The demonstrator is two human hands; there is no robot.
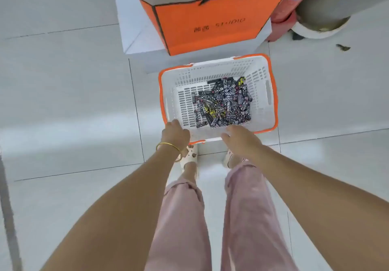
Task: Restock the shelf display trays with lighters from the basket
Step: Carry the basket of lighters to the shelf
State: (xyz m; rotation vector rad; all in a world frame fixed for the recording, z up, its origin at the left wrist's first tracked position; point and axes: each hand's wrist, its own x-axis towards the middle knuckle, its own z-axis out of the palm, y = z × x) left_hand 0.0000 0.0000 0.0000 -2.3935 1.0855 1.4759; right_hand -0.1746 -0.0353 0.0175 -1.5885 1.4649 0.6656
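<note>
A white slatted basket (262, 93) with an orange rim stands on the floor in front of my feet. A heap of black-and-white patterned lighters (223, 102), a few of them yellow, lies in its bottom. My left hand (175, 132), with a gold bangle on the wrist, is over the basket's near left corner. Its fingers point down out of sight, and whether they touch the rim is unclear. My right hand (240, 138) hovers over the near rim with relaxed fingers, holding nothing. No shelf or display tray is in view.
An orange paper bag (210, 22) with dark cord handles stands just behind the basket on a white box (130, 28). A red object (284, 15) and a grey round base (322, 17) are at the back right. Pale tiled floor lies all around.
</note>
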